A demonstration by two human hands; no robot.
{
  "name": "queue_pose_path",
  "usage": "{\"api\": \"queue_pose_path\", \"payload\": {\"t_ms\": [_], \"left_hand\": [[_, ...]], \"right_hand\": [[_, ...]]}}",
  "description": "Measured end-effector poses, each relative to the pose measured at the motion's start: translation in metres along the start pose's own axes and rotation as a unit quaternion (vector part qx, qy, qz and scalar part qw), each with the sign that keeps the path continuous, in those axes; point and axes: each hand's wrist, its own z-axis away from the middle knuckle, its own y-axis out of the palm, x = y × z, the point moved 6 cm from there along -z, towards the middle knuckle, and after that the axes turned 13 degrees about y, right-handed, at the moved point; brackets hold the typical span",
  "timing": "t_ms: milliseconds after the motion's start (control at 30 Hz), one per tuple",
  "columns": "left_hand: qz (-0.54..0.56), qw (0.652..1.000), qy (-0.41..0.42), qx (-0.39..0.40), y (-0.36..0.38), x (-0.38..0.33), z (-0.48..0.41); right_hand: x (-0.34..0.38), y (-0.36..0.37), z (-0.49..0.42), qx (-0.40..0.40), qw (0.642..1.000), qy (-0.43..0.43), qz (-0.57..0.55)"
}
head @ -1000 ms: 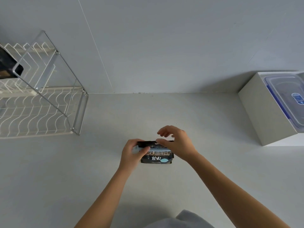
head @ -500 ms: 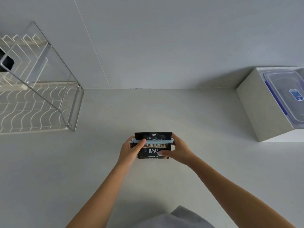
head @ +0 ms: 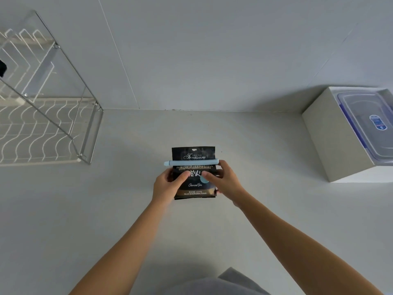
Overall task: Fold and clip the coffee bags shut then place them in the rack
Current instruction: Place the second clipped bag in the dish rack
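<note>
Coffee bag (head: 197,185) now raised, blue clip (head: 191,162) seated across upper part; left hand (head: 165,186), right hand (head: 225,181) both grasping its sides. Dish rack (head: 91,135) next, likely.

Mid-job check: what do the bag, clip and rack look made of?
Bag: probably laminated foil or plastic film; black, faint sheen, printed lettering. Clip: likely plastic; pale blue, matte, smooth moulded bar. Rack: metal; shiny silver tube frame, with wavy shelves that look like cream-coated wire.
</note>
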Motion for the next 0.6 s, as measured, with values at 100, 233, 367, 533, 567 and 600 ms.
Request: {"api": "queue_pose_path", "payload": {"t_ms": [100, 233, 367, 533, 567, 600], "left_hand": [[0.012, 1.0, -0.006, -0.009, -0.005, -0.006, 0.001], [0.054, 0.998, 0.007, -0.018, -0.024, -0.034, 0.004], [0.08, 0.994, 0.068, -0.003, -0.062, -0.082, 0.004], [0.064, 0.984, 0.165, -0.013, -0.135, -0.152, 0.009], [0.065, 0.979, 0.19, -0.023, -0.153, -0.167, 0.011], [0.064, 0.974, 0.213, -0.035, -0.171, -0.184, 0.012]], "right_hand": [[0.008, 0.002, 0.006, -0.003, 1.0, 0.003, -0.009], [0.042, 0.014, 0.021, 0.003, 1.0, -0.022, -0.013], [0.087, 0.031, 0.038, 0.017, 0.997, -0.048, -0.062], [0.164, 0.077, 0.062, 0.033, 0.986, -0.121, -0.108], [0.183, 0.091, 0.068, 0.043, 0.983, -0.139, -0.111], [0.202, 0.105, 0.074, 0.054, 0.979, -0.159, -0.112]]}}
